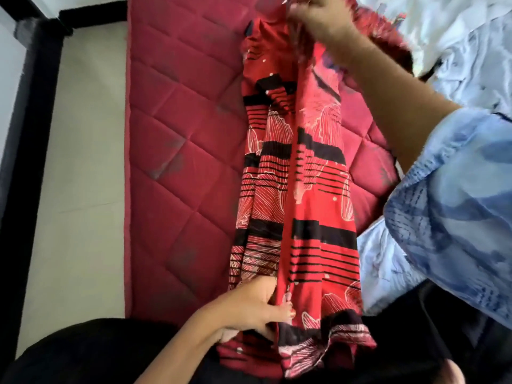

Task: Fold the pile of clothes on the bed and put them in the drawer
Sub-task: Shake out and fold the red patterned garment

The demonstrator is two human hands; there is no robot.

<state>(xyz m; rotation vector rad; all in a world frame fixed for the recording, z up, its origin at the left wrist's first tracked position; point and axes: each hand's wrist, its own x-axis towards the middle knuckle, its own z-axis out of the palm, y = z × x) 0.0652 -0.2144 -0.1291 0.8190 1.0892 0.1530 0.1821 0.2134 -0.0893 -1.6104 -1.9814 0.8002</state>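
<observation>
Pinching red patterned garment [302, 173]: left hand [249, 309] grips near hem, right hand [318, 18] grips far end. Thin, limp, light; sags between grips. Hold edges.

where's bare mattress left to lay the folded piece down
Free: the quilted mattress strip between its left edge and the red patterned garment. A smaller bare patch shows right of the garment, hemmed by the blue sleeve. Crowded: upper right, where pale clothes pile up, and both garment ends, held by the hands.

Loose sleeve [448, 206] — pale blue, darker blue print; forearms bare.
</observation>
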